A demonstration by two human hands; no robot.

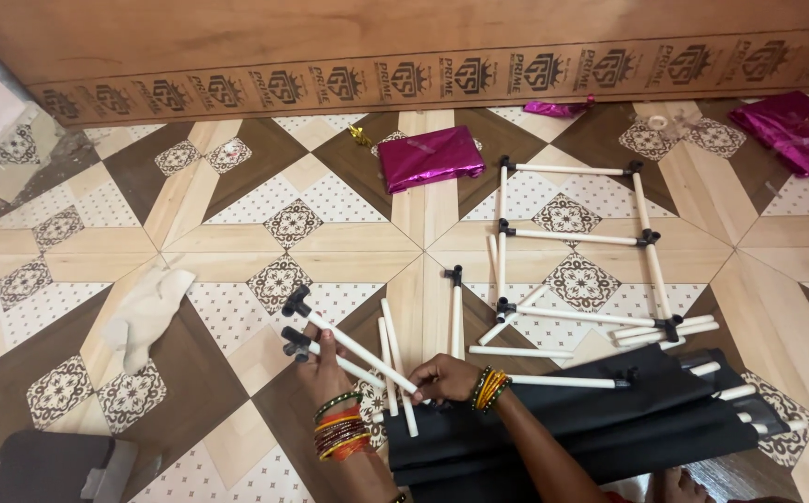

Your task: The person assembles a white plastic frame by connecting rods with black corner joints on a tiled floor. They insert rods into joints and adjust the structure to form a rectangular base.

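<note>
Clasping white rods (349, 349), both hands' (325, 368) grip closed.

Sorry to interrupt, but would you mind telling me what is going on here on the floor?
A person sits on the patterned tile floor working with white rods and black connectors. The left hand grips two connector-tipped rods, while the right hand rests on loose rods above a folded black fabric. A partly assembled rod frame lies flat ahead, with a shiny magenta package beyond it and a pale cloth to the left.
</note>
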